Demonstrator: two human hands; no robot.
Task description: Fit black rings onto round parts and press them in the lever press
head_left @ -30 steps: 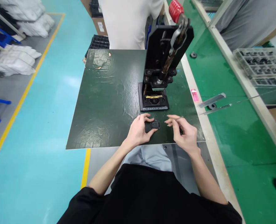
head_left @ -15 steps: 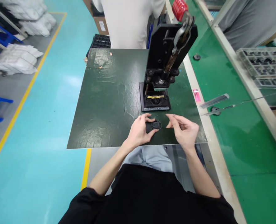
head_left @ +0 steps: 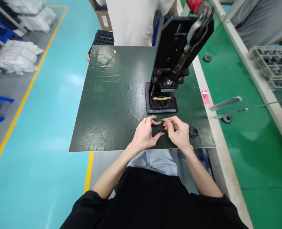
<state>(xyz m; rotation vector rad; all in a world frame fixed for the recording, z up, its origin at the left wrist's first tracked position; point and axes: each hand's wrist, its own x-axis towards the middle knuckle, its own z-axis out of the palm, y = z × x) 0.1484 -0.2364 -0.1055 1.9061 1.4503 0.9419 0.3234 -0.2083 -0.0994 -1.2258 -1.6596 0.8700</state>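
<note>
**Left hand clenched on a black oval part, right hand pinching its ring**

My left hand (head_left: 144, 135) has a clenched grip around a black oval moulded part (head_left: 155, 131), which sits low on the dark green rubber mat (head_left: 107, 127), near its front edge. My right hand (head_left: 177, 133) is closed in a fingertip pinch at the part's round ring (head_left: 162, 128), though the fingers partly hide the contact. I judge the part light and stiff, perhaps a little slippery, so its oval body looks the surer place to hold, with the ring left free.

The count: one part in hand and one separate round black ring (head_left: 193, 132) lying just beside my right hand. There is one black hand press (head_left: 179, 41), with a red-handled lever (head_left: 194, 4). On the green-topped desk (head_left: 236, 159) I count two thin metal rods (head_left: 229, 114), two black washers (head_left: 227, 119) and one pink tag (head_left: 205, 97) — plus one clear tray of black pieces (head_left: 273, 63), too small to count.
</note>
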